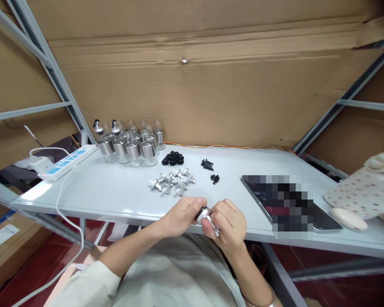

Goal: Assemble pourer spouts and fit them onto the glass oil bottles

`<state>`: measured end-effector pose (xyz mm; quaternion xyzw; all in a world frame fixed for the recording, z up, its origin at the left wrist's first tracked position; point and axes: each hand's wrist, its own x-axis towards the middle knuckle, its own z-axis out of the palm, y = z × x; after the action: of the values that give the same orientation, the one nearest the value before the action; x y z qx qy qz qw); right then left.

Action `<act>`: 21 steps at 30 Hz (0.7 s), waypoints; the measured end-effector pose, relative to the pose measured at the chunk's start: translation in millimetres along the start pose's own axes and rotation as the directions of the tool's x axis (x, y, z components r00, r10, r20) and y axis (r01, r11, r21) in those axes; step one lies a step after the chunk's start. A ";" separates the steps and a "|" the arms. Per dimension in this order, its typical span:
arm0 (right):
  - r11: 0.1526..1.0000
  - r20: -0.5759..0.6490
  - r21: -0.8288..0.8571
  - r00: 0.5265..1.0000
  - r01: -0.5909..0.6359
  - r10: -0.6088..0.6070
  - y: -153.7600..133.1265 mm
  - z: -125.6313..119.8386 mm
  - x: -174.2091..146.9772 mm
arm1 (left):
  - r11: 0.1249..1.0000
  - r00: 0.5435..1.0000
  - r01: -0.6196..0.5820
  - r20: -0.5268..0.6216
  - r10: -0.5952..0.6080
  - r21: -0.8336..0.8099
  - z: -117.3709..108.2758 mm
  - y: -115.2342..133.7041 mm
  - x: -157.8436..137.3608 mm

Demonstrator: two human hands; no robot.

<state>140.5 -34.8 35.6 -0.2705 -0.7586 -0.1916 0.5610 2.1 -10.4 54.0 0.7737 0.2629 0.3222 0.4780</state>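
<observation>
Close to the table's front edge, both my hands meet around a silver metal pourer spout (pixel 208 214) with a black stopper (pixel 199 213) at its left end. My left hand (pixel 182 216) is closed on the black stopper side. The fingers of my right hand (pixel 229 222) wrap round the metal spout, whose narrow tube points down and right. Beyond my hands lies a loose pile of silver spouts (pixel 173 181). Black stoppers (pixel 173 158) are heaped behind that pile. To the right are a few black stick-like parts (pixel 207 164) and small black pieces (pixel 215 178).
Glass bottles with steel sleeves (pixel 133 150) stand grouped at the back left, two with pourers fitted. A white power strip (pixel 68 162) with a trailing cable lies at left. At right are a partly blurred tablet (pixel 323 217), a white oval object (pixel 348 218) and a dotted bag (pixel 365 189).
</observation>
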 end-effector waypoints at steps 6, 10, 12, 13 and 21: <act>0.947 -0.027 0.239 0.974 -0.213 0.225 0.2 4.0 -10.8 | 0.762 0.928 -0.234 -0.096 0.361 0.604 -5.7 -1.1 0.4; 0.442 0.093 0.565 0.586 -0.697 0.805 -22.9 23.6 -16.8 | 0.412 0.709 -0.330 -0.065 0.702 0.849 -9.2 -4.0 3.7; 0.095 0.233 0.637 0.309 -0.765 0.922 -31.6 30.1 -12.6 | 0.356 0.673 -0.339 -0.040 0.738 0.871 -14.4 -5.6 6.4; -0.060 0.309 0.660 0.197 -0.749 0.930 -34.3 31.4 -8.6 | 0.331 0.665 -0.343 -0.022 0.747 0.879 -17.9 -6.1 7.7; -0.797 0.913 0.375 0.038 -0.474 0.407 -43.5 18.4 29.1 | 0.215 0.650 -0.351 0.072 0.757 0.911 -44.3 -3.0 8.2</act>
<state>93.0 -52.2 58.5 -0.2542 -0.1919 0.8254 0.4662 -26.1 21.9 68.2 0.8576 0.1726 0.4399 -0.2033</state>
